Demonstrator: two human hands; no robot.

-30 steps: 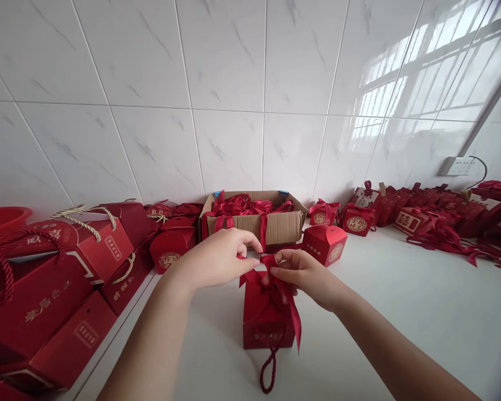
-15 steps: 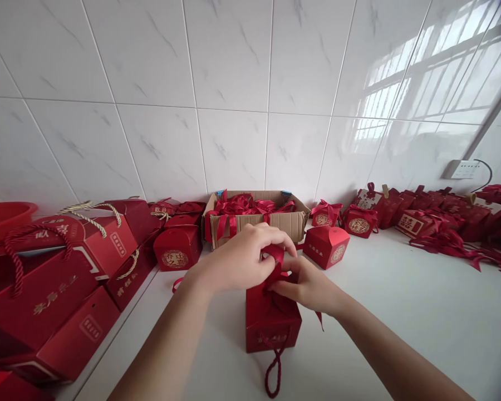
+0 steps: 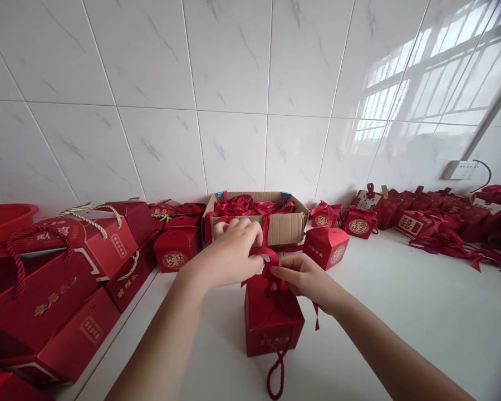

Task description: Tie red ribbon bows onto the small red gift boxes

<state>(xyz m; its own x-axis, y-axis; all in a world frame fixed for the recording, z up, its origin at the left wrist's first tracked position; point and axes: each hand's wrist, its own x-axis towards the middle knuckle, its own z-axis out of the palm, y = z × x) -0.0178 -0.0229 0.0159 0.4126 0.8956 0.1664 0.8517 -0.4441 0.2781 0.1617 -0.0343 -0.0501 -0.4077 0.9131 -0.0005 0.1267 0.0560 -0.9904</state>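
Observation:
A small red gift box stands on the white table in front of me, with gold lettering on its near side and a dark red cord loop hanging from it. Above its folded top, a red ribbon forms a loop. My left hand pinches the ribbon between thumb and fingers at the loop's left. My right hand is closed on the ribbon close to the box top, and a ribbon tail hangs below that hand. The exact knot is partly covered by my fingers.
Behind my hands an open cardboard box holds red ribbons. Small red boxes stand on both sides of it. Larger red boxes with cord handles are piled at left. Several red packages line the wall at right.
My left hand has moved slightly left and down, drawing the ribbon loop out sideways. The right hand has shifted a little, and more of the box top shows.

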